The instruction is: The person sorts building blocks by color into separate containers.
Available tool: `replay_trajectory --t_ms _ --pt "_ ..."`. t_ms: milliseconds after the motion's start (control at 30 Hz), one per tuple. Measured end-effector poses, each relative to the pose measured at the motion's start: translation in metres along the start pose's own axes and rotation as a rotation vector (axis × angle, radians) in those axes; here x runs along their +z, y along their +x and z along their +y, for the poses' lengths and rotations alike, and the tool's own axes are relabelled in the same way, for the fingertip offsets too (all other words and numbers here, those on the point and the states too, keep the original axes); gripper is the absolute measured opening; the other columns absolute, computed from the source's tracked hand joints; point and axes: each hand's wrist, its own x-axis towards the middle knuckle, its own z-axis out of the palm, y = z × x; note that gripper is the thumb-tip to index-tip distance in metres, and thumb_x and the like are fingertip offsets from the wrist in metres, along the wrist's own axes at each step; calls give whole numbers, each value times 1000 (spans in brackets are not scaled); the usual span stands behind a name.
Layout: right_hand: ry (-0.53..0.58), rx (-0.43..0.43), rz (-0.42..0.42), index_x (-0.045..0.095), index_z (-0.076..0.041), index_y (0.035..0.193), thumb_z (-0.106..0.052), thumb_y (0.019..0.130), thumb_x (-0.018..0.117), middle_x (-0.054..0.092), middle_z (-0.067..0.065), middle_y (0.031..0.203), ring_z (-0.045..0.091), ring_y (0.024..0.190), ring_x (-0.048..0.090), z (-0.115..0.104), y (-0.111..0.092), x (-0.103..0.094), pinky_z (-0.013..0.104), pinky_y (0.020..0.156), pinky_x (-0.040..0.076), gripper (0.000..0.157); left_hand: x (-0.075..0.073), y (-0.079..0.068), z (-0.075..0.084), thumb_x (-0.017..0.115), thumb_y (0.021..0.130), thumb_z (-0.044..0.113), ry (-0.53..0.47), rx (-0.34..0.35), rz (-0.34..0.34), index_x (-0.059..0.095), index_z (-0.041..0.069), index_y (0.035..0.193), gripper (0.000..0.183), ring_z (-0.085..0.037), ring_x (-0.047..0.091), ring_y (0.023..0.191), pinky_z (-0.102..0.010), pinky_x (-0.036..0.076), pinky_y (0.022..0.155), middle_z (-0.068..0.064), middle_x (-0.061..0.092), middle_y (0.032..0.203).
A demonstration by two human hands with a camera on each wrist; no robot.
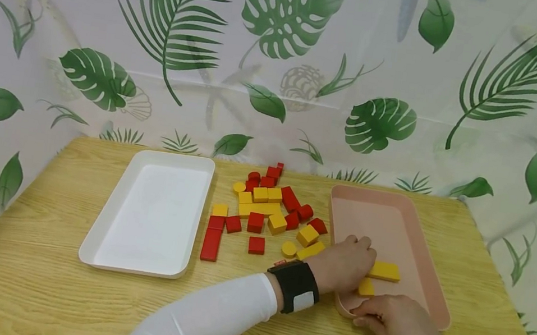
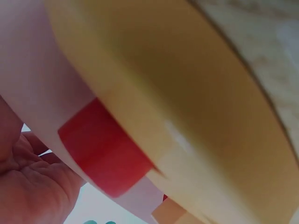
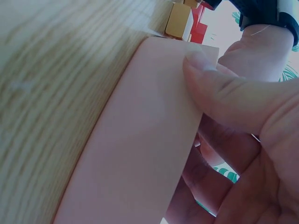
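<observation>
My left hand [image 1: 347, 263] reaches over the left rim of the pink tray [image 1: 415, 249], its fingers bent down inside. What those fingers hold, if anything, is hidden. Beside them a long yellow block [image 1: 384, 271] and a smaller yellow block [image 1: 366, 287] lie in the tray. At the near rim, my right hand [image 1: 402, 326] pinches the tray wall; in the right wrist view the thumb [image 3: 205, 84] presses the outer face and the other fingers are behind it. The left wrist view shows a red block [image 2: 105, 149] close by a large yellowish curved surface, with my left palm [image 2: 37, 186] at the edge.
Red and yellow blocks [image 1: 260, 209] of several shapes lie loose on the wooden table [image 1: 30, 272] between the trays. To the left stands a white tray [image 1: 150, 214] with no blocks in it. A leaf-patterned cloth [image 1: 276, 106] hangs behind the table.
</observation>
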Motion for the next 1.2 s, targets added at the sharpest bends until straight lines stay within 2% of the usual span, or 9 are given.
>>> replay_trajectory --t_ms 133,267,433,533,667,767,967,1067,1200 --pt "-12 9 -5 67 -36 80 -31 74 70 58 -26 77 -3 72 55 0 0 -1 25 64 46 9 1 0 0 46 95 29 9 3 19 55 17 116 26 -10 38 82 -17 37 78 3 44 98" --pt "-15 -1 -4 67 -35 80 -30 74 70 58 -26 77 -3 71 55 0 0 -2 25 64 46 9 0 -3 -2 47 94 30 16 38 73 55 16 116 27 -10 39 87 -17 34 82 3 43 100" --pt "1 -22 -5 67 -36 81 -31 74 70 57 -27 77 -4 70 54 1 0 -1 25 63 46 9 -6 -18 -10 43 95 31 111 84 172 56 18 112 26 -11 38 91 -21 30 86 4 46 100" --pt "6 -27 -2 67 -36 81 -30 75 70 57 -27 77 -4 69 54 2 0 -2 24 62 46 9 -12 -31 -18 45 94 35 49 72 186 55 20 113 27 -11 36 92 -19 33 82 5 45 102" --pt "2 -28 -4 67 -36 82 -31 76 69 58 -27 77 -4 69 54 3 -1 -1 24 62 46 8 -18 -52 -33 51 90 40 -167 44 175 57 21 112 30 -11 35 94 -17 35 74 7 44 104" --pt "1 -29 -14 67 -36 83 -32 77 68 58 -26 78 -5 69 54 3 0 -1 23 62 45 7 -20 -68 -45 55 85 46 -252 37 168 60 23 108 33 -11 37 94 -17 35 72 8 46 103" --pt "4 -16 -33 67 -37 84 -33 77 67 59 -25 79 -5 71 54 2 -1 -2 24 62 45 8 -17 -91 -55 62 76 56 -227 35 71 59 29 114 46 -15 39 101 -21 38 74 5 47 110" --pt "3 -17 -31 67 -37 84 -34 78 67 59 -25 79 -5 71 54 2 -1 -1 24 62 45 8 -13 -98 -55 66 73 55 -206 44 21 60 32 110 44 -16 40 99 -23 39 72 5 48 107" --pt "1 -19 -28 67 -37 84 -33 77 67 59 -25 79 -4 71 54 2 0 -1 24 63 46 8 -6 -103 -54 69 72 47 -221 55 -1 61 35 104 35 -14 39 95 -21 38 63 7 46 99"
